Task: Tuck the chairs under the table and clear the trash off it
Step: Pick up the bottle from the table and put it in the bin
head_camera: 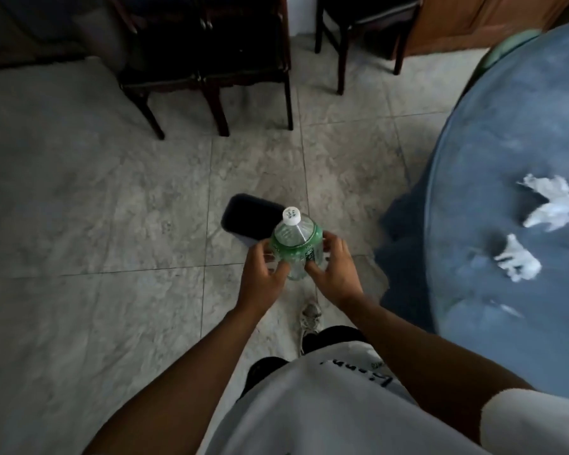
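Observation:
I hold a clear plastic bottle [295, 244] with a green label and a white cap upright in front of me, over the floor. My left hand [265, 277] grips its left side and my right hand [335, 270] grips its right side. Just beyond the bottle, a dark bin [243, 218] stands on the floor, its opening partly hidden by the bottle. On the right is the round table [493, 159] with a blue cover. Two crumpled white tissues [552, 205] [518, 261] lie on it. Dark wooden chairs [207, 60] [358, 27] stand at the back, away from the table.
Grey tiled floor [112, 208] spreads across the left and middle. A wooden cabinet [493, 18] is at the back right. The table cover hangs down near my right side. My shoe [311, 318] is below the bottle.

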`<control>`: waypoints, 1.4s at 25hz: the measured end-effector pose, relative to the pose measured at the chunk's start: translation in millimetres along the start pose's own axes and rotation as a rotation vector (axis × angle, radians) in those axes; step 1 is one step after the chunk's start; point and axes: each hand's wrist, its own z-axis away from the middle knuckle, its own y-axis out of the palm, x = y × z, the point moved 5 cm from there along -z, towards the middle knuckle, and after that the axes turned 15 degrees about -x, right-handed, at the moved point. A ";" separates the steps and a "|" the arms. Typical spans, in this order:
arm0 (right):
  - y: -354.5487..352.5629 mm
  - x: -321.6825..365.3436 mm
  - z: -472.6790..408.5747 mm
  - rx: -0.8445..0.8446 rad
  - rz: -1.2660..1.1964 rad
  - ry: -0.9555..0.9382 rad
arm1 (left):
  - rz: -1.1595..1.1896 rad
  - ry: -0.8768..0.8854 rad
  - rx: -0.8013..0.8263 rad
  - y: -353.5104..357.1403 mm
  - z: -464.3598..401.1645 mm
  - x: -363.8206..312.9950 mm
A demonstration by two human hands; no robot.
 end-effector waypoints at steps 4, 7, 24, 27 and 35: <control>37.4 32.6 -46.5 0.047 -0.010 0.020 | -0.022 -0.056 -0.036 -21.1 -69.1 5.4; 70.6 52.6 -80.5 0.076 0.013 0.057 | -0.068 -0.057 -0.071 -37.4 -120.1 4.9; 251.0 117.9 -216.8 -0.145 0.105 0.429 | -0.122 -0.082 0.448 -43.6 -407.3 63.4; 280.9 96.6 -236.1 -0.137 0.137 0.478 | -0.171 -0.092 0.496 -26.8 -431.3 89.0; 385.4 -42.1 -264.4 -0.096 0.033 0.663 | -0.232 -0.255 0.491 67.0 -476.5 214.4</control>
